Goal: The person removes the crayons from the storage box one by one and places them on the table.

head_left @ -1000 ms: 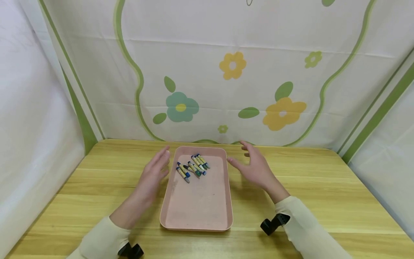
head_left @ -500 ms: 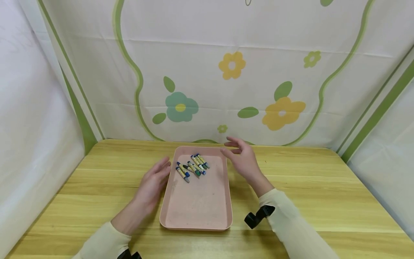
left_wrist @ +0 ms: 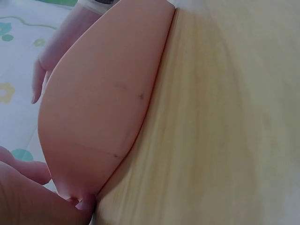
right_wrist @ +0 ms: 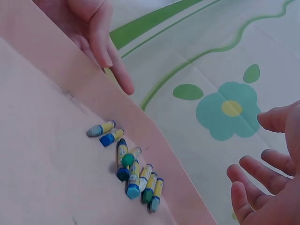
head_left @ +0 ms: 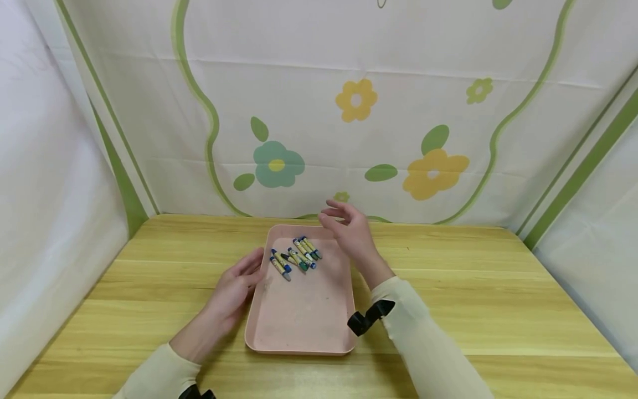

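Observation:
A pink tray [head_left: 301, 349] lies lengthwise on the wooden table [head_left: 473, 288]. Several blue and green crayons [head_left: 296, 256] with yellow wrappers lie loose in its far half. My left hand [head_left: 243, 278] rests flat along the tray's left rim beside the crayons, fingers straight. My right hand [head_left: 344, 224] hovers over the tray's far right corner, fingers relaxed and spread, holding nothing. The right wrist view shows the crayons [right_wrist: 133, 176] against the tray's rim [right_wrist: 93, 98], the left hand [right_wrist: 96, 28] beyond it and my right fingers [right_wrist: 255, 185] apart from them. The left wrist view shows the tray's outer wall [left_wrist: 103, 93].
A white cloth backdrop [head_left: 349, 111] printed with flowers and green lines stands right behind the table's far edge, with white panels at both sides. Bare wood [left_wrist: 225, 117] stretches on either side of the tray. The tray's near half [head_left: 304, 316] holds nothing.
My right hand has moved left and forward, from beside the tray to above its far right corner. My left hand has slid in against the tray's left rim.

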Action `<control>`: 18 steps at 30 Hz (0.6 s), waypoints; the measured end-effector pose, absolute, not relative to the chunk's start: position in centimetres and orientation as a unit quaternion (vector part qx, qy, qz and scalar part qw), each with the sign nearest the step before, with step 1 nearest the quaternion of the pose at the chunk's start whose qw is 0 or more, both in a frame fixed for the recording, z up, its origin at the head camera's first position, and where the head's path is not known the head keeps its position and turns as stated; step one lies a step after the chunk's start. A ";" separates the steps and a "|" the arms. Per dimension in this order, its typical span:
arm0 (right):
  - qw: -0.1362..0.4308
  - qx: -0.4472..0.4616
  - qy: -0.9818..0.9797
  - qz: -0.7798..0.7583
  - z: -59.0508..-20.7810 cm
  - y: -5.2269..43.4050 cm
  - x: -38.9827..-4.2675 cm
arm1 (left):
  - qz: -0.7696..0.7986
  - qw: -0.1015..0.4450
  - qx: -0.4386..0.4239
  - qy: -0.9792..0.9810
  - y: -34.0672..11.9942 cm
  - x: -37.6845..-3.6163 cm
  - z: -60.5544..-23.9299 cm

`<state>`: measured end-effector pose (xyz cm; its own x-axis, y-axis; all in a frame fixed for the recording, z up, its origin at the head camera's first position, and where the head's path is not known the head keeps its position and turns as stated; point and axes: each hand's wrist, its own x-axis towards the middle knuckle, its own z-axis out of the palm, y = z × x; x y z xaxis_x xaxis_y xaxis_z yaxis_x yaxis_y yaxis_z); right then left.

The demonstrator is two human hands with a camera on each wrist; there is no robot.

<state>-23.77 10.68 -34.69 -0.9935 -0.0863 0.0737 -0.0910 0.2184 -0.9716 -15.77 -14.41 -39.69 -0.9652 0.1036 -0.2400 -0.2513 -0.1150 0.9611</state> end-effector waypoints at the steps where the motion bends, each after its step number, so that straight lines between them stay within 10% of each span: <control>1: 0.001 0.057 -0.780 0.623 -34.7 10.4 -23.9 | 0.745 0.120 -0.056 0.654 -14.5 -15.8 -39.7; 18: 0.001 0.089 -0.760 0.644 -36.4 7.0 -25.1 | 0.741 0.128 -0.054 0.657 -14.6 -15.6 -39.9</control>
<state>-25.14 7.05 -36.41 -0.9843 -0.1329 0.1163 -0.1366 0.1555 -0.9784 -15.63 -14.64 -39.88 -0.9612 0.1191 -0.2489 -0.2613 -0.1034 0.9597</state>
